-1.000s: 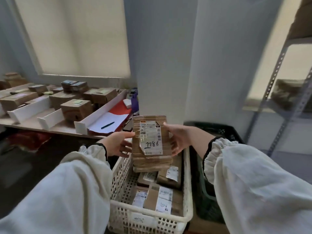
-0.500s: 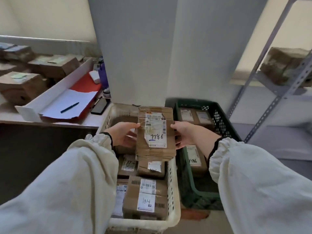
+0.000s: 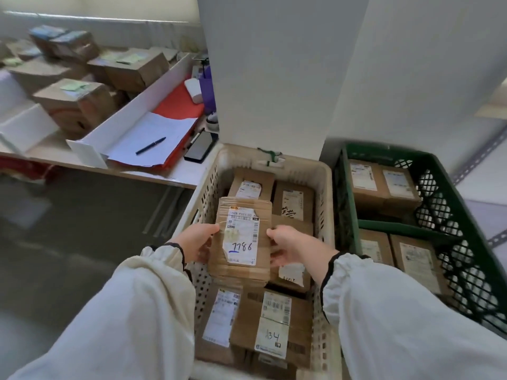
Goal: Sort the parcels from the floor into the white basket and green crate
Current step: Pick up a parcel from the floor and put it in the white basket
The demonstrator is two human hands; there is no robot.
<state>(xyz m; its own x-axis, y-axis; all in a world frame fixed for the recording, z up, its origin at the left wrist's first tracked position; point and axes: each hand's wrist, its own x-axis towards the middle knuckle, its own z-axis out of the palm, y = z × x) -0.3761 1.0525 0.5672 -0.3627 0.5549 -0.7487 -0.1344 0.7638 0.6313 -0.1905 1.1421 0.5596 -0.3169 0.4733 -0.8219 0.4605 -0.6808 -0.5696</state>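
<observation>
Gripping a flat brown cardboard parcel (image 3: 242,237), white label hand-marked 7786 facing up, with the left hand (image 3: 196,241) curled round its left edge and the right hand (image 3: 290,245) curled round its right edge, thumbs on top, parcel between them. Holding it slightly tilted just above the cream-white perforated plastic basket (image 3: 326,204), over other brown labelled parcels packed inside, among them a brown box marked 134 (image 3: 274,325) at the near end. Just right of the basket, a dark green lattice plastic crate (image 3: 444,171) with brown labelled boxes (image 3: 381,185) on both sides of its divider. Off to the left, a pale tabletop (image 3: 175,174) bearing white paper sheets (image 3: 164,130), a dark pen (image 3: 151,145) on them, a black phone (image 3: 200,146) and stacked brown cartons (image 3: 76,102)
</observation>
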